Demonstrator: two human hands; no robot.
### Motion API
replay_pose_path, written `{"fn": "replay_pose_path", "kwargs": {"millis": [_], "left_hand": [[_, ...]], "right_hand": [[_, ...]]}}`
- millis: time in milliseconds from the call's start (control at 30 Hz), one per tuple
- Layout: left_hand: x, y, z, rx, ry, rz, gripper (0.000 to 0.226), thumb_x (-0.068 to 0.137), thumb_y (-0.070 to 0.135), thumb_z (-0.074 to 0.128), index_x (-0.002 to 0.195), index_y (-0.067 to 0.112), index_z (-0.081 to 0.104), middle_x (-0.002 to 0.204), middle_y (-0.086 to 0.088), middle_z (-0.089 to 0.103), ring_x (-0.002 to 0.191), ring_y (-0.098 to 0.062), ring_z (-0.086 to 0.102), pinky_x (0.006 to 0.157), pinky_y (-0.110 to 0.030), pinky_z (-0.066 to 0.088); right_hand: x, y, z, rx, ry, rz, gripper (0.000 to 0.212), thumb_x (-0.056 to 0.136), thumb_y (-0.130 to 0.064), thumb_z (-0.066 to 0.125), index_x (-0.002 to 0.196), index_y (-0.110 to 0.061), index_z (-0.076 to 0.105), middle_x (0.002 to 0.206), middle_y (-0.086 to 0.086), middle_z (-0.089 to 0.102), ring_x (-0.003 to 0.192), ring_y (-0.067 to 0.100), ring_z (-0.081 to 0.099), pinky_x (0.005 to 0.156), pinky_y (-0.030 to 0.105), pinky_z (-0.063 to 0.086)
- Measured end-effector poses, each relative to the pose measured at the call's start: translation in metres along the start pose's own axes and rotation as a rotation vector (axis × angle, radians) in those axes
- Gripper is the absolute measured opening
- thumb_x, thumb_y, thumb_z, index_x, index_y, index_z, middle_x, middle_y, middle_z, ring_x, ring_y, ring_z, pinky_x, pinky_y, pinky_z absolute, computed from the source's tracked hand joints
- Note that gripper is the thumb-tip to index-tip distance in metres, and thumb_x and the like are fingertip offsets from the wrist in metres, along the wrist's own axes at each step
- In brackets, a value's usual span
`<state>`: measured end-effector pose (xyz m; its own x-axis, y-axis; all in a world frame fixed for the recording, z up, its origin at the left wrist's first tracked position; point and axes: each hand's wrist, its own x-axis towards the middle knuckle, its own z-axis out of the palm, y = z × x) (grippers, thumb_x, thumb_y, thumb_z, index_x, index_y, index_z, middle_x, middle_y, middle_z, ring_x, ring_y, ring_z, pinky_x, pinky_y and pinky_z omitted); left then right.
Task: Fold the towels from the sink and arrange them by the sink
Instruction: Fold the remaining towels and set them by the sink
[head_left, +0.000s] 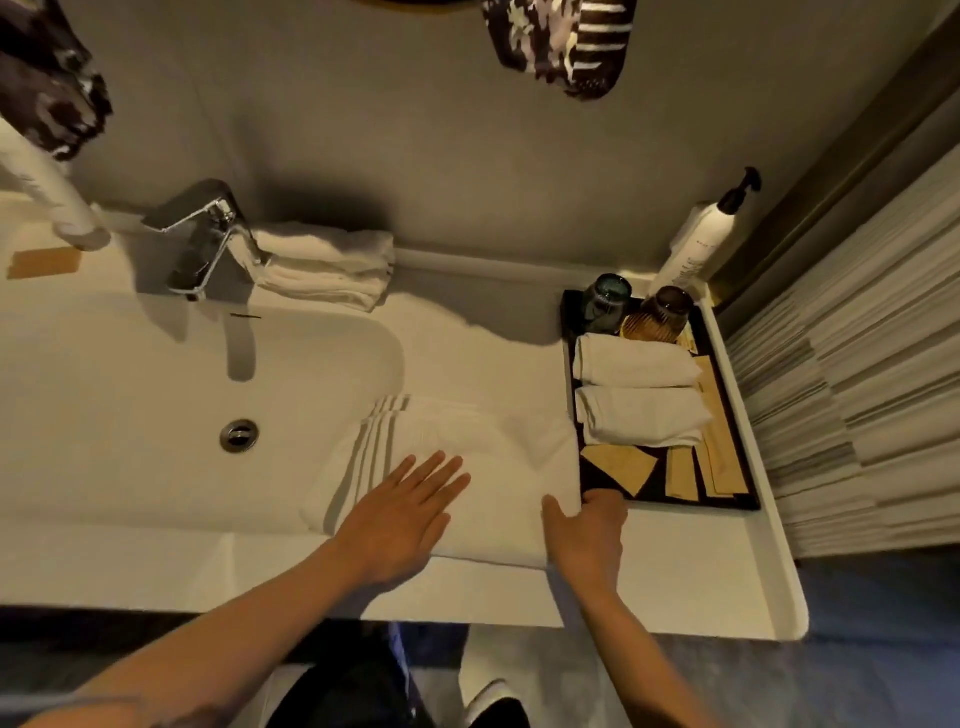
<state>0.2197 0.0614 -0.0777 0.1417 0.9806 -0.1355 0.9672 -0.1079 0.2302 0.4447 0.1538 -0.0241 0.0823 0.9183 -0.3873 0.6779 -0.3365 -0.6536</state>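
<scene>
Lying across the counter (649, 571) just right of the sink basin (156, 395), the white towel (467, 457) spills its left, striped end over the basin's right rim, while its right edge touches the black tray (748, 499). Its near edge runs close to the counter's front lip, leaving only a thin bare strip there. Bare counter shows beyond the towel, between the basin and the tray, and again nearer than the tray toward the counter's right corner.

The left hand (400, 514) rests flat on the towel with fingers spread, gripping nothing. The right hand (587, 535) pinches the towel's near right corner between thumb and fingers, right against the tray's near left corner.

The towel is white and thick, folded into a broad panel, with several grey stripes near its basin-side end and soft creases toward the tray.

Behind the basin, just right of the chrome faucet (202, 244), sits a stack of folded white towels (327, 265) against the wall. On the tray lie two rolled white towels (639, 389), side by side, with two dark glasses (634, 312) beyond them and tan paper packets (675, 473) nearer. A white pump bottle (701, 239) stands beyond the tray.
</scene>
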Motion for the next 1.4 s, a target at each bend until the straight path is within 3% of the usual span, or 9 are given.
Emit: {"fn": "replay_pose_path", "kwargs": {"millis": [233,433,533,633,900,967,1133,1233,1400], "left_hand": [[-0.033,0.032,0.011,0.004,-0.033,0.007,0.055,0.103,0.035,0.022,0.157,0.031,0.011,0.164,0.01,0.002,0.152,-0.012,-0.005,0.121,-0.038,-0.004],[0.004,0.106,0.005,-0.187,-0.047,0.05,0.053,0.106,0.036,0.024,0.156,0.033,0.008,0.163,0.011,-0.006,0.149,-0.007,-0.013,0.121,-0.03,-0.011],[0.015,0.109,-0.001,-0.184,0.125,-0.013,0.044,0.095,0.035,0.052,0.139,0.032,0.05,0.156,0.0,0.036,0.146,-0.021,0.029,0.119,-0.044,0.027],[-0.001,0.094,-0.003,-0.092,0.266,-0.188,0.023,0.082,0.045,0.061,0.099,0.031,0.068,0.109,0.006,0.06,0.098,-0.019,0.058,0.077,-0.03,0.044],[-0.001,0.079,-0.062,-1.647,0.481,-0.96,0.032,0.102,0.041,0.044,0.093,0.018,0.064,0.104,-0.01,0.068,0.086,-0.019,0.061,0.081,-0.031,0.048],[-0.013,0.065,-0.061,-1.395,0.405,-0.973,0.03,0.098,0.042,0.055,0.106,0.014,0.059,0.11,-0.023,0.065,0.076,-0.018,0.063,0.069,-0.034,0.053],[-0.02,0.076,-0.023,-0.395,0.549,-0.496,0.04,0.098,0.027,0.054,0.136,0.016,0.051,0.138,-0.003,0.053,0.121,-0.021,0.054,0.101,-0.036,0.044],[-0.016,0.074,0.0,-0.199,0.284,-0.25,0.051,0.105,0.039,0.029,0.153,0.023,0.031,0.162,0.004,0.023,0.15,-0.014,0.018,0.121,-0.035,0.015],[-0.02,0.065,0.023,-0.051,0.143,-0.284,0.057,0.104,0.042,0.014,0.157,0.026,0.002,0.164,0.01,-0.006,0.151,-0.008,-0.009,0.12,-0.041,-0.001]], "right_hand": [[-0.001,0.023,-0.021,0.18,-0.44,0.207,0.056,0.08,-0.03,0.073,0.127,-0.005,0.056,0.117,0.012,0.066,0.097,0.026,0.063,0.083,0.036,0.054],[0.0,0.02,-0.1,0.062,-0.316,0.037,0.033,0.082,-0.019,0.065,0.113,-0.015,0.058,0.103,0.006,0.063,0.091,0.024,0.06,0.074,0.033,0.048],[0.005,0.018,-0.13,-0.035,-0.216,0.013,0.029,0.081,-0.023,0.063,0.109,-0.017,0.058,0.105,0.006,0.061,0.092,0.027,0.058,0.081,0.036,0.049],[0.0,0.007,-0.131,-0.094,-0.19,-0.088,0.03,0.081,-0.026,0.06,0.109,-0.017,0.06,0.108,0.007,0.065,0.092,0.026,0.06,0.086,0.038,0.052],[-0.058,-0.046,-0.017,-0.01,-0.857,-0.307,0.033,0.095,-0.041,0.051,0.114,-0.016,0.064,0.102,0.001,0.067,0.091,0.017,0.062,0.089,0.034,0.051],[-0.054,-0.025,-0.018,-0.098,-0.663,-0.573,0.025,0.098,-0.028,0.047,0.109,-0.019,0.068,0.106,-0.004,0.069,0.098,0.012,0.063,0.094,0.032,0.05],[-0.041,0.025,0.001,-0.454,-0.227,-1.046,0.044,0.103,-0.036,0.03,0.138,-0.021,0.052,0.149,-0.001,0.047,0.142,0.016,0.035,0.118,0.033,0.016],[-0.034,0.041,0.021,-0.728,-0.242,-1.025,0.057,0.102,-0.047,0.025,0.15,-0.018,0.034,0.159,0.005,0.028,0.149,0.021,0.019,0.116,0.048,0.011],[-0.035,0.053,0.033,-0.819,-0.229,-0.998,0.063,0.101,-0.051,0.025,0.153,-0.014,0.027,0.162,0.011,0.018,0.151,0.027,0.01,0.116,0.06,0.013]]}}
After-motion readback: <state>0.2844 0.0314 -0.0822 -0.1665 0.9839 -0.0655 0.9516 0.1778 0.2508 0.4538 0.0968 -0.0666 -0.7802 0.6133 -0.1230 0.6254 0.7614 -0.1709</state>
